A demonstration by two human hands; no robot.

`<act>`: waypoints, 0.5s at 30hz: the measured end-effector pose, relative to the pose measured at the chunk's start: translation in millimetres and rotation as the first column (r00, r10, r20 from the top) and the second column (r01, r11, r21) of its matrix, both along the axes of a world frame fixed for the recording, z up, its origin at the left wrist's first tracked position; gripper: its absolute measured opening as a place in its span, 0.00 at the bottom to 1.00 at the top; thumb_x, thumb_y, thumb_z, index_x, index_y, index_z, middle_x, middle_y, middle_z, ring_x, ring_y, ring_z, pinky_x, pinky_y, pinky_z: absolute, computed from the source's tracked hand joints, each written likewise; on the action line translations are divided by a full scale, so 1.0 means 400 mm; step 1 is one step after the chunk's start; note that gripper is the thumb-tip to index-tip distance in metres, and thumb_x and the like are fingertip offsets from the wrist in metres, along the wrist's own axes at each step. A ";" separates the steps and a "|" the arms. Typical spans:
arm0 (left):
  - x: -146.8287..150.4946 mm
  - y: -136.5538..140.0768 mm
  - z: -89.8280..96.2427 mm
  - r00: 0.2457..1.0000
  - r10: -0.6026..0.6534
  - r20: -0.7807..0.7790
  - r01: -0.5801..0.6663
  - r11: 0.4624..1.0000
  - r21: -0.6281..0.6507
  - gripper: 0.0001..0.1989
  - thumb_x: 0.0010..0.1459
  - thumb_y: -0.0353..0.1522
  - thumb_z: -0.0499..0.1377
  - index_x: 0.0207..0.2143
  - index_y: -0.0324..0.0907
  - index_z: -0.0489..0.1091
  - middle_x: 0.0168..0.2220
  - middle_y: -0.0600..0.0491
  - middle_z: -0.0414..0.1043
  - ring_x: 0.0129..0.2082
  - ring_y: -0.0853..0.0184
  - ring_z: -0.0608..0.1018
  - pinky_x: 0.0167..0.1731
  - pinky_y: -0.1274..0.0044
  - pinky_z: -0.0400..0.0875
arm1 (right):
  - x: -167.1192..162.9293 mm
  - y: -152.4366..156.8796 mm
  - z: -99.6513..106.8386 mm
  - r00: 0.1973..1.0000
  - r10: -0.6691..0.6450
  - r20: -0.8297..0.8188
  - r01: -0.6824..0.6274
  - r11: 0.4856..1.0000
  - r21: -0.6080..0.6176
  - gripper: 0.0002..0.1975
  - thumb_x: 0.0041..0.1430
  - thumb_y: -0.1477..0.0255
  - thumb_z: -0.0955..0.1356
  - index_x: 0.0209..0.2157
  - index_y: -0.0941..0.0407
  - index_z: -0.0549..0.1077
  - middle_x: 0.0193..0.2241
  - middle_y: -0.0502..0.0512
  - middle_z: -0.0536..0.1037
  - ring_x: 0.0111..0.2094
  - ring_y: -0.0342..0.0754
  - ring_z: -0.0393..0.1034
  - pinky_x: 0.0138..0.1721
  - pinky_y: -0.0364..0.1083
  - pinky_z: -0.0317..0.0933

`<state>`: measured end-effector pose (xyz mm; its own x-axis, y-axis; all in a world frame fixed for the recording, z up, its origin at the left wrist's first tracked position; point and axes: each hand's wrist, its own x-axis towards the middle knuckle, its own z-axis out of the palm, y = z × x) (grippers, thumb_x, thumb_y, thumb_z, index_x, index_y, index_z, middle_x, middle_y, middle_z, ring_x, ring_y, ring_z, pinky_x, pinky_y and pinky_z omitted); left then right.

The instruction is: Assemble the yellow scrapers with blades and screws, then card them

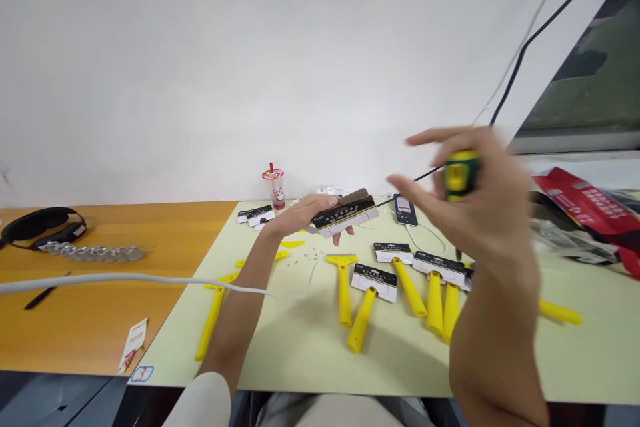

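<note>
My left hand (pixel 310 210) is closed on a folded black-and-white printed card (pixel 346 215), raised above the far part of the table. Whether a scraper head sits inside the card cannot be seen. My right hand (pixel 475 193), smeared by motion, is up at the right. Its thumb and forefinger are spread, while the other fingers hold a screwdriver with a yellow-and-green handle (pixel 461 175). Below the hands lie several yellow scrapers; one (pixel 344 290) has a bare head, and another (pixel 364 320) wears a printed card (pixel 375 281). Small metal screws (pixel 305 257) are scattered left of them.
A drink cup (pixel 275 188) with a red straw stands by the wall, near some loose cards (pixel 257 215). A phone (pixel 405 210) lies plugged in. Red packaging (pixel 590 210) is at the right. A white cable (pixel 150 277) crosses the left foreground, over yellow scraper parts (pixel 213 320).
</note>
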<state>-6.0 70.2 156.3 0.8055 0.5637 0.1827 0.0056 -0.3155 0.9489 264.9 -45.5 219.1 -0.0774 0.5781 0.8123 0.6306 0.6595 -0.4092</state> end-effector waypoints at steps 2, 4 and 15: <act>0.008 -0.011 0.005 0.998 -0.007 0.057 0.007 1.000 0.008 0.28 0.76 0.51 0.53 0.57 0.37 0.78 0.44 0.38 0.86 0.34 0.58 0.86 0.37 0.71 0.75 | -0.001 0.050 -0.019 0.997 0.043 0.069 -0.036 0.994 -0.104 0.22 0.67 0.47 0.75 0.43 0.50 0.72 0.50 0.60 0.84 0.39 0.55 0.76 0.37 0.52 0.68; 0.014 -0.009 0.001 0.990 0.030 0.138 -0.027 0.999 -0.021 0.28 0.76 0.50 0.54 0.59 0.37 0.76 0.45 0.38 0.86 0.33 0.58 0.86 0.35 0.71 0.75 | 0.001 0.098 -0.044 0.982 0.114 0.148 -0.072 0.961 -0.266 0.24 0.65 0.45 0.76 0.44 0.50 0.73 0.41 0.55 0.84 0.31 0.50 0.71 0.32 0.49 0.63; 0.028 0.041 -0.041 0.970 0.146 0.192 -0.099 0.967 -0.236 0.34 0.73 0.57 0.54 0.60 0.38 0.74 0.43 0.39 0.87 0.32 0.55 0.87 0.41 0.66 0.80 | 0.027 0.152 -0.077 0.962 0.201 0.184 -0.112 0.907 -0.407 0.15 0.71 0.53 0.72 0.39 0.50 0.77 0.25 0.46 0.71 0.26 0.47 0.59 0.30 0.47 0.55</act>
